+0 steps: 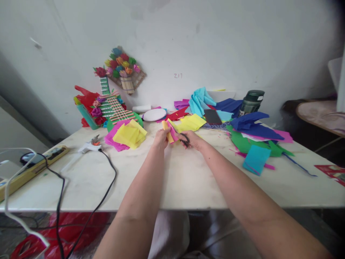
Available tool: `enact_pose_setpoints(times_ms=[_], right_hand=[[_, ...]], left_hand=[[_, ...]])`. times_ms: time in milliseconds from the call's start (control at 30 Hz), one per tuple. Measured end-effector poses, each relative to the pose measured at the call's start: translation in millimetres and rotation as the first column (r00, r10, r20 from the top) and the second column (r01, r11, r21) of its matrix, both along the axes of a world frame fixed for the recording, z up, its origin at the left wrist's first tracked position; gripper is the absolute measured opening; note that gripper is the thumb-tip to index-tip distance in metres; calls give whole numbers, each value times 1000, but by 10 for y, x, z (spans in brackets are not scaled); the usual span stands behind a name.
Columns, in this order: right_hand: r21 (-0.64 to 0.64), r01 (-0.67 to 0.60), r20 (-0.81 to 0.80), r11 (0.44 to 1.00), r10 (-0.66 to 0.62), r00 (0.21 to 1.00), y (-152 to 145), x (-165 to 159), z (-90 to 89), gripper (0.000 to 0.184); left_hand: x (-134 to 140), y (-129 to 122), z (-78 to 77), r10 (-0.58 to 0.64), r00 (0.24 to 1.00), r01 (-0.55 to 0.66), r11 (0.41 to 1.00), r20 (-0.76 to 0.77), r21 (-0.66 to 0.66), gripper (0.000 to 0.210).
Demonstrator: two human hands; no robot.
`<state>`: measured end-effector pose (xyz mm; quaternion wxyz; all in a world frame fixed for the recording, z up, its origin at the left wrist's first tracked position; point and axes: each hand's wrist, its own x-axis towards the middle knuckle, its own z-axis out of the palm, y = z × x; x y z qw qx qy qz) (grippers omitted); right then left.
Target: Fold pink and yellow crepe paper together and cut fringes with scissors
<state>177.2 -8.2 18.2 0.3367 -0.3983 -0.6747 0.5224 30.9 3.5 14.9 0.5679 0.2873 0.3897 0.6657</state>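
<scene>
Over the middle of the table, my left hand (161,138) is closed on folded yellow and pink crepe paper (172,133). My right hand (193,139) grips black-handled scissors (184,139), whose blades are at the right side of that paper and mostly hidden by it. Just behind lies a loose yellow sheet (191,123), with red paper (176,114) beyond. To the left of my hands rests a pile of yellow paper pieces (129,135) on top of pink paper (114,138).
A white glue gun (90,145) with a black cord and a power strip (35,167) are at left. A paper-flower guitar (114,108) leans at the wall. A phone (212,117), dark bottle (252,102), blue paper (253,126) and turquoise paper (257,159) lie right.
</scene>
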Motion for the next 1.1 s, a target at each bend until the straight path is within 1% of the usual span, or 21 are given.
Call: enact_pose_setpoints(times_ms=[300, 467, 700, 900, 1100], right_hand=[[15, 15, 10, 1000, -15, 1000, 3, -9, -8, 34], [19, 13, 16, 1000, -13, 1000, 16, -16, -15, 34], [-19, 31, 31, 999, -31, 999, 19, -46, -4, 32], [-26, 18, 15, 999, -18, 1000, 10, -31, -6, 32], [-19, 13, 36, 1000, -12, 999, -22, -30, 28, 33]], left_hand=[[-15, 13, -10, -7, 1000, 7, 1000, -4, -2, 10], [-16, 10, -11, -10, 1000, 10, 1000, -1, 24, 12], [-24, 12, -6, -3, 1000, 3, 1000, -4, 13, 11], [-29, 1, 2, -1, 1000, 2, 1000, -16, 11, 9], [-47, 17, -5, 19, 1000, -20, 999, -22, -43, 14]])
